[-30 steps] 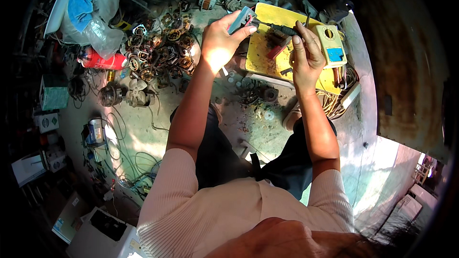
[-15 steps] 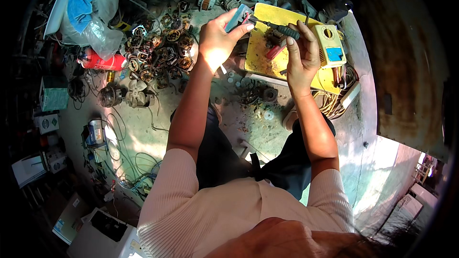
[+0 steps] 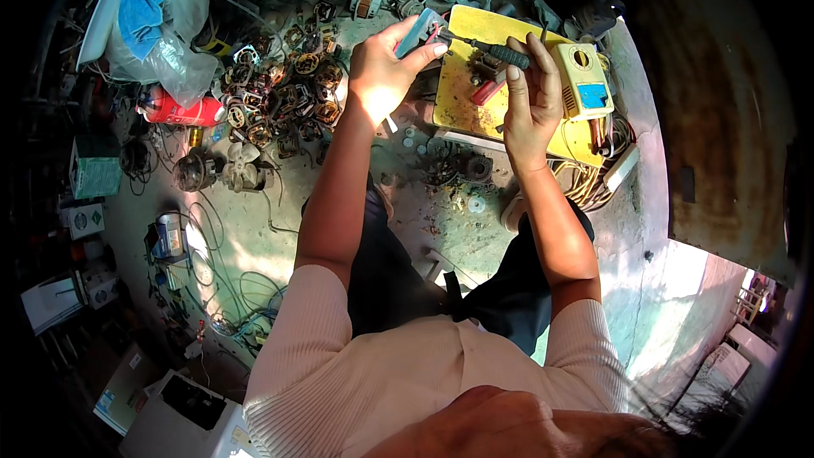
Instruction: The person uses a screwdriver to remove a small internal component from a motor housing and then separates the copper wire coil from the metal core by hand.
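Note:
My left hand (image 3: 377, 78) is closed around a small blue-grey casing (image 3: 415, 36), thumb along its near side. A bit of red wire shows at the casing's open side. My right hand (image 3: 536, 110) holds a screwdriver (image 3: 509, 55) by its dark ribbed handle, between thumb and fingers. Its shaft points left into the casing, but where the tip rests is too small to tell. Beneath both tools lies a yellow board (image 3: 458, 89), bearing a red-handled object (image 3: 488, 92) and some dark metal parts.
A cream-yellow box with a round dial (image 3: 583, 76) stands at the board's right, near coiled cable (image 3: 585, 187). Many motor windings (image 3: 297, 97) are heaped on the floor to the left, by a fan blade (image 3: 243, 166) and a red container (image 3: 182, 108).
Both hands have shifted very slightly left, the casing and screwdriver with them. The grip on each looks the same.

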{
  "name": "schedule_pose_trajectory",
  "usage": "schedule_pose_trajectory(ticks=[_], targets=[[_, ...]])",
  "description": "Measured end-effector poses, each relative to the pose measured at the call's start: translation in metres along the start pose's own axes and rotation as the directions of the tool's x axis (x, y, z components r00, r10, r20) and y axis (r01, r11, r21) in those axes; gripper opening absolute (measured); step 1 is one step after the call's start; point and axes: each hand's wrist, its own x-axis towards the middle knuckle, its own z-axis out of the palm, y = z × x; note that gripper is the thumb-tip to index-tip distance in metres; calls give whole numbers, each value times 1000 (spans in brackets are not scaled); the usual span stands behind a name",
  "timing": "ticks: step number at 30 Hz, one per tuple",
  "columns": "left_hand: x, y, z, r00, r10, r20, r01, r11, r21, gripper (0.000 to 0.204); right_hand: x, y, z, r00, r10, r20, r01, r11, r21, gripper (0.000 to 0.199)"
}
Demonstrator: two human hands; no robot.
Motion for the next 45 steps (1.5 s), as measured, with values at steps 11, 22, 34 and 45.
schedule_pose_trajectory(ticks=[11, 22, 34, 45], targets=[[-2, 5, 4, 999, -10, 36, 14, 994, -109, 46, 3, 10, -13, 983, -163, 85, 181, 935, -305, 34], [-7, 9, 10, 975, -71, 211, 113, 975, -193, 45, 8, 5, -18, 972, -231, 40, 227, 882, -413, 30], [-11, 5, 18, 912, -137, 387, 293, 878, -378, 41, 15, 3, -28, 956, -293, 0, 272, 889, -369, 27], [-15, 4, 27, 884, -143, 445, 346, 840, -418, 37, 22, -4, -34, 990, -136, -45, 126, 976, -178, 34]])
